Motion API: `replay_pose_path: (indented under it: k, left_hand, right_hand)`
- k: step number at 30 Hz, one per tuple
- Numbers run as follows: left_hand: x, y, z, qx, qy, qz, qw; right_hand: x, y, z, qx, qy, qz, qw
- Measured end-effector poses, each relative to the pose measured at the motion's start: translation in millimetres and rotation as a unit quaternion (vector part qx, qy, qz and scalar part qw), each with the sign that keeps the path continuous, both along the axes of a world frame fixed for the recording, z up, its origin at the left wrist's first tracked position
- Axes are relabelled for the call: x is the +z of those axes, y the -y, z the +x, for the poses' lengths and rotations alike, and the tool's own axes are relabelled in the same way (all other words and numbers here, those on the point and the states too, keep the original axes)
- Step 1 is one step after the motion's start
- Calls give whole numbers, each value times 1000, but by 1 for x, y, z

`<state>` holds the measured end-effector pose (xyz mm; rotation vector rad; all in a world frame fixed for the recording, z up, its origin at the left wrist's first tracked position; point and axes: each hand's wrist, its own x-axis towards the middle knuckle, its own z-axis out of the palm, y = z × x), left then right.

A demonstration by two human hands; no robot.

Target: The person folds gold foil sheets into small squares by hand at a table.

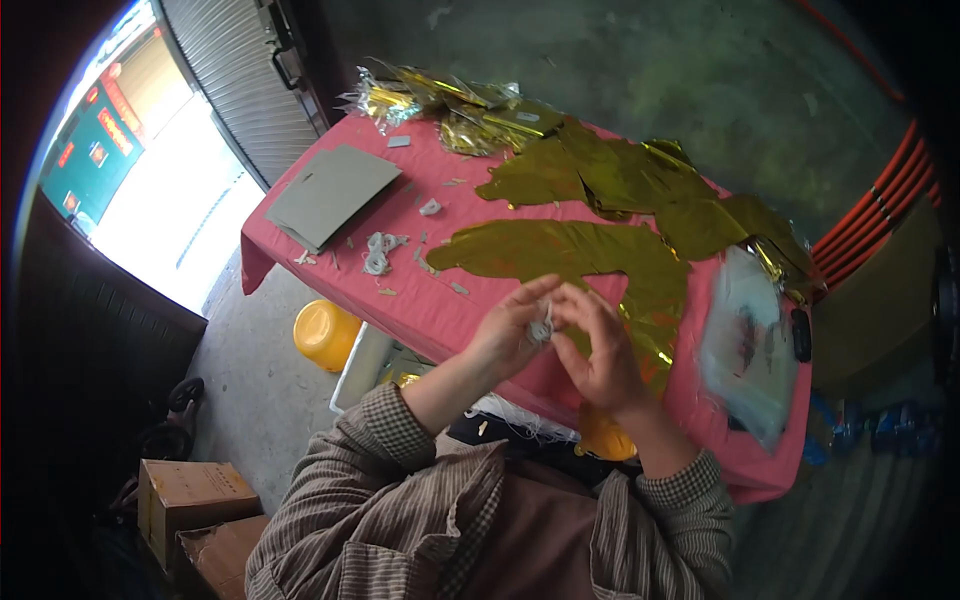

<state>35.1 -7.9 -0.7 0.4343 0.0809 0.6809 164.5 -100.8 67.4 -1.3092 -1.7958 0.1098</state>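
Note:
A small bundle of white string (541, 325) is held between my two hands, above the near edge of the pink-covered table (450, 307). My left hand (508, 328) has its fingers curled round one side of the bundle. From the other side, the fingers of my right hand (592, 340) are bent against it. Just beyond my hands lies a flat gold foil piece (560, 248). More white string (380, 253) lies in a loose coil to the left, with a smaller white bundle (430, 207) behind it.
Grey cardboard sheets (335, 190) lie at the table's left end. Gold foil packets (470, 115) are heaped at the back. Clear plastic bags (745, 345) and a black object (801, 335) lie at the right. A yellow bucket (326, 335) and cardboard boxes (195, 490) stand on the floor.

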Motion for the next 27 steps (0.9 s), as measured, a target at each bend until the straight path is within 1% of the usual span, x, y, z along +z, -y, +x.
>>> replay_pose_path:
  k: [1, 2, 3, 4, 6, 7, 8, 9, 10, 12, 16, 17, 18, 19, 20, 21, 22, 23, 25, 26, 27]
  left_hand:
    - [10, 1, -2, 25, -51, -17, 998]
    - [22, 2, -3, 51, -102, -31, 993]
    - [26, 1, -4, 47, -104, 3, 993]
    - [27, 1, -5, 44, -105, 1, 993]
    - [29, 2, -7, 28, -88, 14, 996]
    - [29, 4, -7, 25, -88, 13, 996]
    - [30, 6, -6, 22, -95, 39, 995]
    - [30, 8, -5, 19, -100, 66, 993]
    - [29, 9, -4, 17, -100, 65, 993]
    - [27, 11, -4, 4, -41, 12, 999]
    - [19, 13, -4, -33, -2, -3, 999]
    - [9, 11, -3, -70, 51, -17, 996]
    - [12, 12, -2, -107, 104, -30, 988]
    - [15, 17, -1, -107, 105, -29, 988]
    - [18, 24, 1, -100, 65, -35, 992]
    - [26, 29, 2, -93, 25, -41, 994]
    - [29, 30, 3, -94, 25, -41, 994]
    - [32, 31, 4, -91, 26, -28, 995]
    - [31, 29, 6, -86, 29, -12, 996]
    - [22, 27, 7, -52, -3, -25, 998]
    - [18, 25, 8, -17, -35, -39, 998]
  right_hand:
    - [1, 0, 3, 29, -93, -49, 994]
    - [0, -3, 8, 25, -93, -51, 994]
    - [-2, -7, 13, 10, -52, -9, 999]
    - [-3, -9, 15, -4, -10, 32, 999]
    - [0, -9, 10, -14, 1, 38, 999]
    - [2, -8, 6, -25, 47, 37, 998]
    - [4, -7, 3, -35, 94, 36, 994]
    - [1, -8, -1, -33, 96, 52, 993]
    - [-1, -9, -2, -35, 96, 51, 993]
    - [-6, -14, -1, -16, 98, 66, 993]
    - [-11, -19, 6, -11, 137, 88, 987]
    - [-10, -20, 8, -12, 138, 90, 986]
    - [-10, -20, 12, -35, 125, 85, 988]
    - [-8, -20, 15, -57, 112, 80, 989]
    - [-6, -20, 18, -58, 112, 81, 989]
    - [1, -19, 20, -68, 151, 95, 982]
    - [5, -18, 22, -79, 190, 110, 972]
    - [3, -17, 21, -80, 191, 111, 972]
    - [-3, -16, 13, -80, 292, 91, 949]
    - [-4, -15, 9, -79, 293, 93, 948]
    - [-4, -13, 5, -63, 268, 92, 957]
